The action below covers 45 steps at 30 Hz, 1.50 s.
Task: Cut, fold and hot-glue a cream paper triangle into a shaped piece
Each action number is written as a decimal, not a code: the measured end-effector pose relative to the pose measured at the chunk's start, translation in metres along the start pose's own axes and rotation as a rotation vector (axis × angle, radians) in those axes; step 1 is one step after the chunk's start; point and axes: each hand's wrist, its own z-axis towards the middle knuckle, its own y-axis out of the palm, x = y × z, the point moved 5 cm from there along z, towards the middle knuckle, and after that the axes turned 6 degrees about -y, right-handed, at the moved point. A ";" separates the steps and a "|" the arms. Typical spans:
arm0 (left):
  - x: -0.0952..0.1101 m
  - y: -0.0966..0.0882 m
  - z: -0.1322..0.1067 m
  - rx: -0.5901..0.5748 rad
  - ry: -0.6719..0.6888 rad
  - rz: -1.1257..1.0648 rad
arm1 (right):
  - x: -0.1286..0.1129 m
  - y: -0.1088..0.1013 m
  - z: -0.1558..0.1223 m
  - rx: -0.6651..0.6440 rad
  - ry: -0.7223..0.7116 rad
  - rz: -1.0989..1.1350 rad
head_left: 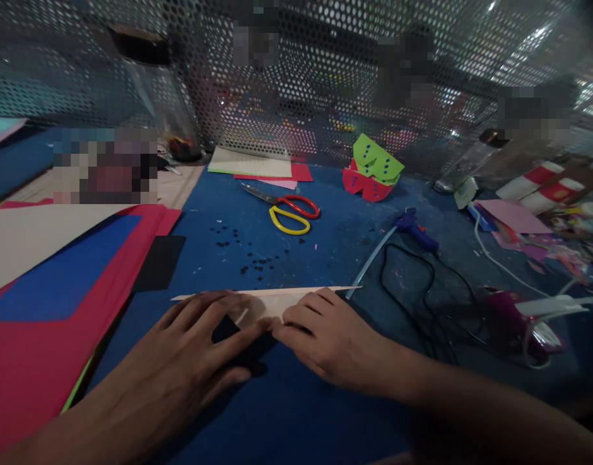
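Observation:
A folded sheet of pale beige paper (277,296) lies on the blue table surface (287,400) in front of me, its long edge running left to right. My left hand (190,352) lies flat on its left part with fingers spread. Pressing down on the paper's right part is my right hand (325,336), fingers bent and close together. The fingertips of both hands nearly meet at the paper's middle. Most of the sheet is hidden under the hands.
Red, blue and beige sheets (49,278) are stacked at left. Red-and-yellow scissors (289,210) lie beyond the paper amid black paper dots. A blue glue gun (413,227) with black cord, green and red folded paper figures (371,171), a perforated metal screen (325,77) stand farther off.

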 end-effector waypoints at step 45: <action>-0.003 0.001 -0.002 -0.059 0.079 0.008 | 0.001 -0.009 -0.003 -0.009 -0.040 -0.003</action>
